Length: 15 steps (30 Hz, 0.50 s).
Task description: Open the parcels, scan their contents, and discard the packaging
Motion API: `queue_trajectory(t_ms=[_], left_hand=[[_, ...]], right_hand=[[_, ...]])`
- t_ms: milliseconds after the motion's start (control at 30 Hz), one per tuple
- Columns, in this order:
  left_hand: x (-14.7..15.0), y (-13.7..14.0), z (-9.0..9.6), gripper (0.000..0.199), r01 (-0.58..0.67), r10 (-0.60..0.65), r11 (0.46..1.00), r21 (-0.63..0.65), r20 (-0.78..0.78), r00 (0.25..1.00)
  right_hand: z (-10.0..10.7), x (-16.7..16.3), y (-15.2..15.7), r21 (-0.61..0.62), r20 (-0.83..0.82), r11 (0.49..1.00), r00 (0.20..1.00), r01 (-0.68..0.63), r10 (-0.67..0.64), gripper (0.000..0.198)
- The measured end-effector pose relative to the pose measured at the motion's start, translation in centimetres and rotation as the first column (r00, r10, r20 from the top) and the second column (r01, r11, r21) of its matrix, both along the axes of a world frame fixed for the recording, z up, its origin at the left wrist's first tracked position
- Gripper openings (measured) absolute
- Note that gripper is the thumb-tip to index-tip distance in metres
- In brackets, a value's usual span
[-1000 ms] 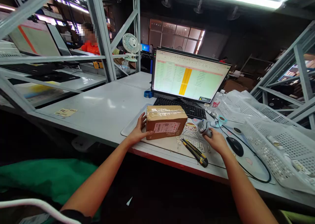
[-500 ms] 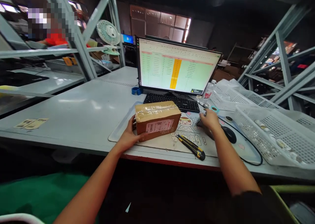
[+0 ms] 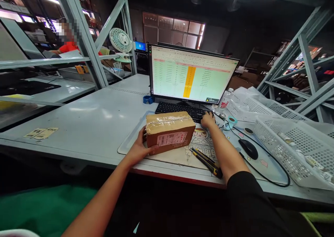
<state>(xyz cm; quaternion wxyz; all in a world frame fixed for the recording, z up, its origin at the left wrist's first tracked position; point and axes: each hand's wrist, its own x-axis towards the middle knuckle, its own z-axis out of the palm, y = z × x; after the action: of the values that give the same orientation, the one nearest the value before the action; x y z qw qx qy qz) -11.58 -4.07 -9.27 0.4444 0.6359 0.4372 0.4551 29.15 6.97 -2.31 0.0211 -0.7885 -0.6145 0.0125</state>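
A taped cardboard box (image 3: 169, 136) with a white and pink label rests on the desk mat. My left hand (image 3: 142, 147) grips its left end, thumb on the labelled front and fingers round the side. Beyond the box lies a black keyboard (image 3: 180, 109). Over its right end is my right hand (image 3: 208, 119), fingers apart on the keys and holding nothing that I can see. A yellow and black box cutter (image 3: 206, 162) lies in front of the box, beside my right forearm.
Behind the keyboard stands a monitor (image 3: 193, 75) showing a spreadsheet. A black mouse (image 3: 248, 149) and its looping cable lie to the right, beside white plastic baskets (image 3: 294, 139). A blue tape roll (image 3: 148, 99) sits left of the keyboard. Someone in red (image 3: 68, 46) is beyond the metal frame.
My right hand has moved left and forward from beside the mouse onto the keyboard's right end. My left hand keeps hold of the box. The view has shifted slightly.
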Motion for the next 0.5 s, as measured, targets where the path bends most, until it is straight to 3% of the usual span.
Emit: queue_trajectory(t_ms=[167,300,400,500], left_hand=[[-0.2,0.2,-0.4,0.117,0.031,-0.031,0.999,0.019,0.019,0.999],[-0.4,0.2,-0.4,0.117,0.037,-0.037,0.999,0.005,0.025,0.999],[-0.4,0.2,-0.4,0.118,0.039,-0.039,0.999,0.019,0.031,0.999],[-0.4,0.1,-0.4,0.12,0.026,-0.027,0.999,0.02,0.04,0.999]], right_hand=[[0.9,-1.0,0.2,-0.002,-0.022,1.0,0.999,-0.03,0.03,0.055],[3.2,0.3,-3.7,0.121,-0.02,0.987,0.993,-0.109,0.113,0.059],[3.0,5.6,-10.0,0.249,-0.01,0.956,0.987,-0.152,0.16,0.056],[-0.7,13.2,-16.4,0.489,-0.042,0.865,0.987,-0.116,0.156,0.049]])
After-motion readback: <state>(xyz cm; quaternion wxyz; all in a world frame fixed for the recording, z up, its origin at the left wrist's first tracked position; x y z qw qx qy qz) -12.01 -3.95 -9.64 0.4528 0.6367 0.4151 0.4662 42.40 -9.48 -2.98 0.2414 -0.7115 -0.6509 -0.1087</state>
